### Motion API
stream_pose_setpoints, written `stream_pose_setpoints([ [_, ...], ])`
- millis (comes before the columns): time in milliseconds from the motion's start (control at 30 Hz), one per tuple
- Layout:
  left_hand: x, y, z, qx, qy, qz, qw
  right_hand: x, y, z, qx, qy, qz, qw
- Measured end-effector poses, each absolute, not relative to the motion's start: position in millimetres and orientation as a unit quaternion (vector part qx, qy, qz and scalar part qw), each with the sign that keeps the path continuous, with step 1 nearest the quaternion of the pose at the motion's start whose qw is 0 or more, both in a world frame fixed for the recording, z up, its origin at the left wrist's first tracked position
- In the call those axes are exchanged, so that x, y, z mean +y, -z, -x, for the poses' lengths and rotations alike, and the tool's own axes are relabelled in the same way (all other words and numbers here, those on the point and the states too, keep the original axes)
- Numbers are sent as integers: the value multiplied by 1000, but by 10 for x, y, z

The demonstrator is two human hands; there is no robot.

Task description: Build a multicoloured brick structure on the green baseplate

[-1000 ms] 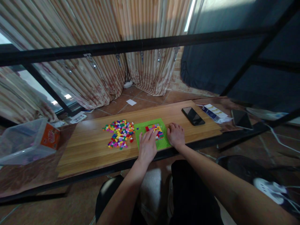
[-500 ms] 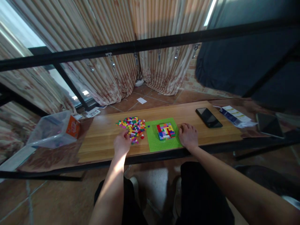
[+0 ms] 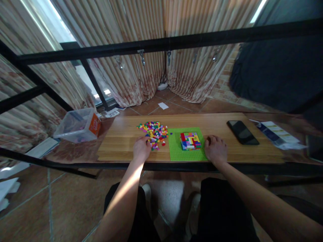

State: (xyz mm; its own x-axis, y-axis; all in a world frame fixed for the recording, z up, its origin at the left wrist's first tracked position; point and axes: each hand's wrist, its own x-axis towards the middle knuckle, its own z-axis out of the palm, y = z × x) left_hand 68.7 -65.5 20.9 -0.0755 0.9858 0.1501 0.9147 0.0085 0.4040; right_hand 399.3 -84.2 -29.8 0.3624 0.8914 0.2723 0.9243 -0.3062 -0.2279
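Note:
A loose pile of small multicoloured toy bricks [image 3: 157,131] lies on the wooden board. My left hand [image 3: 141,148] is at its near left edge, fingers bent and drawn together at the bricks; whatever is between the fingertips is too small to make out. To the right of the pile lies a green studded baseplate [image 3: 176,151]. On it sits a low, squarish build of coloured bricks [image 3: 191,141], with a gap in its top layer. My right hand [image 3: 215,148] rests at the baseplate's right edge, fingers loosely curved and holding nothing visible. A single dark brick [image 3: 171,133] lies near the plate's upper left corner.
A black phone [image 3: 242,132] lies on the wooden board [image 3: 116,141] to the right. Beyond it are printed papers [image 3: 280,132]. At the left stands a clear plastic box [image 3: 73,129] with an orange label. A black metal bar [image 3: 156,45] crosses behind the board.
The whole view has shifted, so the board and hands appear further right. My left hand stays by the pile with its fingers bent; my right hand stays beside the baseplate.

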Motion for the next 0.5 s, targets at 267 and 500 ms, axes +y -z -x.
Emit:
stream_pose_setpoints([
  [267, -517, -144, -865, 674, -141, -722, 64, -841, 290, -3982, -560, 45, 808, 175],
  [500, -528, -198, -896, 689, -174, -695, 108, -833, 283, -3970, -555, 42, 811, 184],
])
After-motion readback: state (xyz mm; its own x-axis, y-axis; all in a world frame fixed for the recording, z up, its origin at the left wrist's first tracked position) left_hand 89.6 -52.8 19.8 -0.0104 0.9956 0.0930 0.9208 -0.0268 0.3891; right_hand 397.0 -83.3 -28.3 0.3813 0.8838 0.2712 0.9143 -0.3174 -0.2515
